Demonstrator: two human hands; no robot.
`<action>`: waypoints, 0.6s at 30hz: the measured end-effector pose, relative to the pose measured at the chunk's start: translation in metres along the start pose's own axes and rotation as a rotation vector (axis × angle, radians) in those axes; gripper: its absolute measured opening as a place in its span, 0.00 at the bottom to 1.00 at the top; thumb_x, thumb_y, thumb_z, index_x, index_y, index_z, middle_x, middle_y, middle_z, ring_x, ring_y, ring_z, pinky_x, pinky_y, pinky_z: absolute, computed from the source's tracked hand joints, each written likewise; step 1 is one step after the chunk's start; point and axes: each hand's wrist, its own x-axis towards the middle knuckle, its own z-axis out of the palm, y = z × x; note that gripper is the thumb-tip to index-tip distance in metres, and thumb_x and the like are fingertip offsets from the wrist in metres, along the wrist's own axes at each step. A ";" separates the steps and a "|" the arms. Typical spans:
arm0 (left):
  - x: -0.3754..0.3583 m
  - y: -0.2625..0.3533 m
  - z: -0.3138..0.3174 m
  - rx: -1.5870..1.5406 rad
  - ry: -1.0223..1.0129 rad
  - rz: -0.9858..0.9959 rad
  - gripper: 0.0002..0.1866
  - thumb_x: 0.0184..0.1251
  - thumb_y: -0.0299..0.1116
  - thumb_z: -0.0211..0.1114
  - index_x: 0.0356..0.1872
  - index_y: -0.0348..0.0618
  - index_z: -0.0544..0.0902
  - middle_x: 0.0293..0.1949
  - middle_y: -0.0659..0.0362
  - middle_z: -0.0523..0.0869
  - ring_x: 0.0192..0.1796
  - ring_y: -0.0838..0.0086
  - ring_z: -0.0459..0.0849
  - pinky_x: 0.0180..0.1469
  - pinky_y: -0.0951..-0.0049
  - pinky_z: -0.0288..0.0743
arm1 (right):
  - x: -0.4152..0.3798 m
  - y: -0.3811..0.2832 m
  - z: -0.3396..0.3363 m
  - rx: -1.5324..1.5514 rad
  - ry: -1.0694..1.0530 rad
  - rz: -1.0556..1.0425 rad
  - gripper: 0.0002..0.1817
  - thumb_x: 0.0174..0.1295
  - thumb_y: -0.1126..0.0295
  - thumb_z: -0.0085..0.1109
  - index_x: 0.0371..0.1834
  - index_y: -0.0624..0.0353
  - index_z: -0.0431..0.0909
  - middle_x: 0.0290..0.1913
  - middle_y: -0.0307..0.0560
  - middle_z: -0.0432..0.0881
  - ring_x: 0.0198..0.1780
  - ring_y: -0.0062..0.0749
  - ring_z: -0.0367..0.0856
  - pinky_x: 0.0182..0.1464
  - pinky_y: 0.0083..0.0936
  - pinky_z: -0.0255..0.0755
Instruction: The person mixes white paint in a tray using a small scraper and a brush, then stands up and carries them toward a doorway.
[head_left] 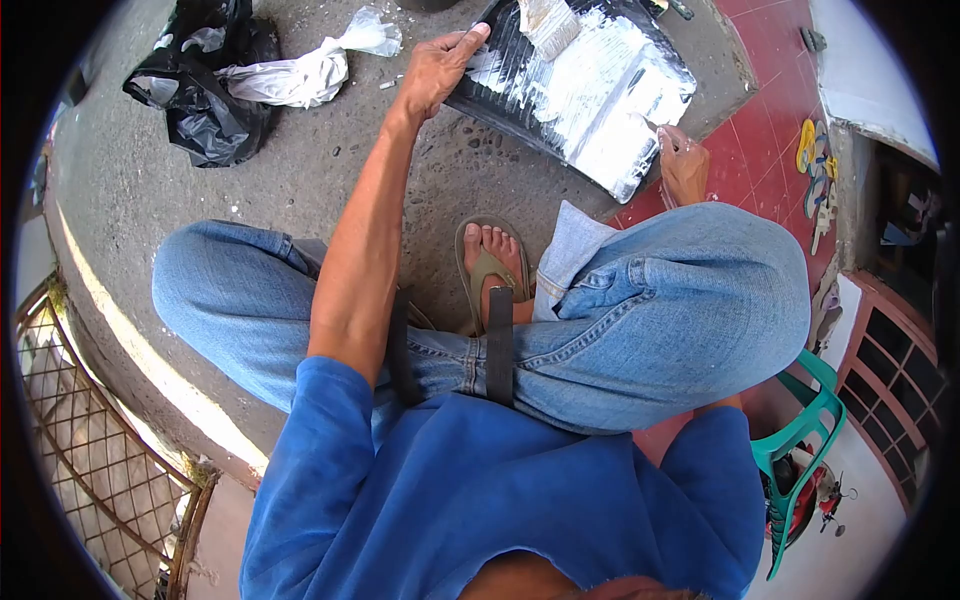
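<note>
Sandals (806, 147) right of the paint tray (510, 40), black bag (208, 112) left.

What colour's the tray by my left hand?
The tray is black, smeared with white; best in head view.

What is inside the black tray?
The black tray holds white paint and apparently a roller, partly out of frame. The surface under thick paint cannot be seen.

Wearing blue short-sleeved top (500, 480), lower centre; faded blue jeans (690, 310), dark straps (500, 345), olive flip-flop (486, 266), mid-frame.
</note>
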 end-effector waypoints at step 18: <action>-0.006 0.011 0.005 0.076 -0.022 0.038 0.36 0.57 0.62 0.61 0.51 0.35 0.80 0.49 0.48 0.80 0.56 0.63 0.74 0.62 0.63 0.63 | -0.037 0.008 0.043 0.248 -0.142 0.373 0.16 0.60 0.62 0.53 0.41 0.64 0.81 0.34 0.61 0.82 0.32 0.49 0.82 0.35 0.35 0.75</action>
